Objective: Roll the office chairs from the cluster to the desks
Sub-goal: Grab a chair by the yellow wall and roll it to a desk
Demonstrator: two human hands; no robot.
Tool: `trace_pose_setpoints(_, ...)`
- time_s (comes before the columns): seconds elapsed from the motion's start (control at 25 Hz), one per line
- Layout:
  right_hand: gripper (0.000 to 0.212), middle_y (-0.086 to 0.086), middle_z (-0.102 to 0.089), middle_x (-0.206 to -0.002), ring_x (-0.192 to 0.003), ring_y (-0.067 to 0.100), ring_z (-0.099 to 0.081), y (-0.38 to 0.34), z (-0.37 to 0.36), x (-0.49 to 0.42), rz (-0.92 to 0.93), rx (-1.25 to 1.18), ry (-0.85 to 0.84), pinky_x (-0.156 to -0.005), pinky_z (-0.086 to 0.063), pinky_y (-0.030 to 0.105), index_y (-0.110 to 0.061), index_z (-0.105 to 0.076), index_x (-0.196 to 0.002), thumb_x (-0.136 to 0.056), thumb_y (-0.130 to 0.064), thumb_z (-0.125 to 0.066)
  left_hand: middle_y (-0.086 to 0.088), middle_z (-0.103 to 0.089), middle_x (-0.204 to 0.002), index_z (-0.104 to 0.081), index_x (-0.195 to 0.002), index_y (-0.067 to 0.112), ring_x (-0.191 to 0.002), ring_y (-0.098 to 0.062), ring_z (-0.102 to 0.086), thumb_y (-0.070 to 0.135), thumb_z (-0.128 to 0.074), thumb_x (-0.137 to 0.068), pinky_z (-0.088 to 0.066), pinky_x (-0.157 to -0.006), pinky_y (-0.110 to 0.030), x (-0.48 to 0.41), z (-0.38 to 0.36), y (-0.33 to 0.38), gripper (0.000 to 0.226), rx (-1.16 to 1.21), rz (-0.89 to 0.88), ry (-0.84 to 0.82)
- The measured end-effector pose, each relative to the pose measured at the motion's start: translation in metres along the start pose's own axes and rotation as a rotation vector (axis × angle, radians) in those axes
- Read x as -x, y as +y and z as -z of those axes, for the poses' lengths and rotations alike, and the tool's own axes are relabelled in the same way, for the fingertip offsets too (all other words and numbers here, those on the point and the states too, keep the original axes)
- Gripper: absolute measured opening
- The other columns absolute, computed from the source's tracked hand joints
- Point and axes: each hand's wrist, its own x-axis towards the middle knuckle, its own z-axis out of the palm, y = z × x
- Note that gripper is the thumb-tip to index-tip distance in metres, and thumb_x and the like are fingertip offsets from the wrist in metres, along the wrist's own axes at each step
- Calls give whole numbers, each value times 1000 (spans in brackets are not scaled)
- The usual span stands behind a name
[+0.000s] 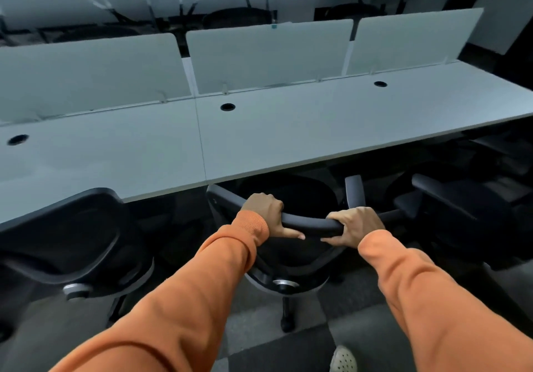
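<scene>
A black office chair (310, 224) stands in front of me at the middle desk (288, 140), its seat partly under the desk's front edge. My left hand (266, 213) grips the top rail of its backrest, fingers curled over the far side. A little to the right, my right hand (356, 224) grips the same rail. Both sleeves are orange. The chair's base and castors are mostly hidden by my arms.
Another black chair (72, 236) stands at the left desk (95, 152) and a third (461, 210) at the right. Grey divider screens (268, 57) line the back of the desks. Grey carpet tiles (354, 291) lie below, with my shoe (343, 360) at the bottom edge.
</scene>
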Motion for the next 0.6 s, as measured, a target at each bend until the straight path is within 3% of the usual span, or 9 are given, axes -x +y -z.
trace_pose_setpoints(0.24,48,-12,-70,-100,-96,14,-64,78,12,-66,-19,-34,-323,-84,-46,30,-40,-62,-114,-74,-65,-69,2,-61,-70,-62,-81,20,-65,-16,-59,99,-41,-56,-54,-68,-33,-70,15,24,86,132,214,-18)
trace_pose_setpoints(0.4,43,-11,-69,-105,-101,16,-64,127,8,-91,-29,4,-404,-90,-47,32,-42,-62,-117,-77,-55,-72,3,-60,-69,-57,-75,21,-63,-15,-57,99,-38,-58,-50,-63,-31,-111,18,49,82,162,290,-10)
trace_pose_setpoints(0.6,30,-9,-68,-99,-97,18,-65,145,-15,-116,7,133,-352,-90,-42,36,-34,-56,-107,-81,-38,-70,2,-62,-74,-58,-80,21,-67,-17,-58,94,-48,-61,-48,-65,-32,-144,19,48,76,184,348,-35)
